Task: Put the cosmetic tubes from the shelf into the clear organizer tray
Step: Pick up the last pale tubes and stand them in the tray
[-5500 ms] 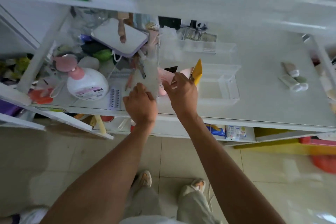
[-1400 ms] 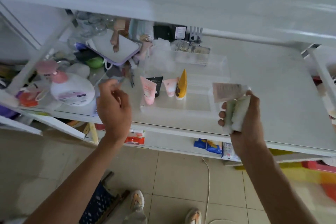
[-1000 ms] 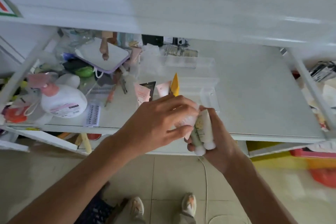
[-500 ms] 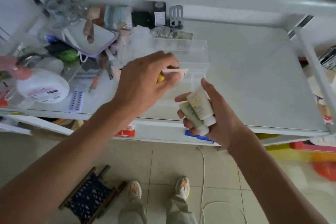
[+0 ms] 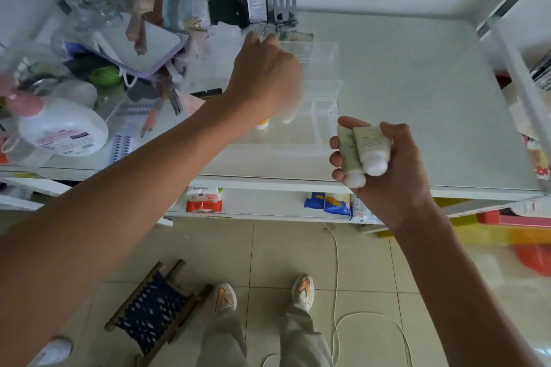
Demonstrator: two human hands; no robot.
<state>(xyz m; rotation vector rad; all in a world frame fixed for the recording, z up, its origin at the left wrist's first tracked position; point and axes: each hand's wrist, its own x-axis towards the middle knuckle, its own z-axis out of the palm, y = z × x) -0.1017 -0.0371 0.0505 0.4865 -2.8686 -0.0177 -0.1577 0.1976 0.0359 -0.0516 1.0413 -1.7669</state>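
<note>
The clear organizer tray (image 5: 325, 128) stands on the white shelf (image 5: 417, 92), left of centre. My left hand (image 5: 265, 77) hovers over the tray with its back to the camera, fingers pointing to the rear. Under it I see the cap of a yellow tube (image 5: 263, 124) and a blurred pale tube (image 5: 286, 116), both standing in the tray; the grip on it is hidden. A pink tube (image 5: 190, 102) and a black tube (image 5: 208, 92) show at the tray's left. My right hand (image 5: 393, 170) holds a pale green tube (image 5: 347, 147) and a cream tube (image 5: 371, 144), caps down, before the shelf's front edge.
Clutter fills the shelf's left: a white pump bottle (image 5: 59, 129), a mirror (image 5: 140, 45), glass jars (image 5: 92, 0). A shelf post (image 5: 518, 68) rises at the right. On the floor are a small woven stool (image 5: 155, 307) and a white cable (image 5: 337, 250).
My left hand took a pink tube from my right hand and carried it back over the tray. My right hand shifted right, still gripping two tubes.
</note>
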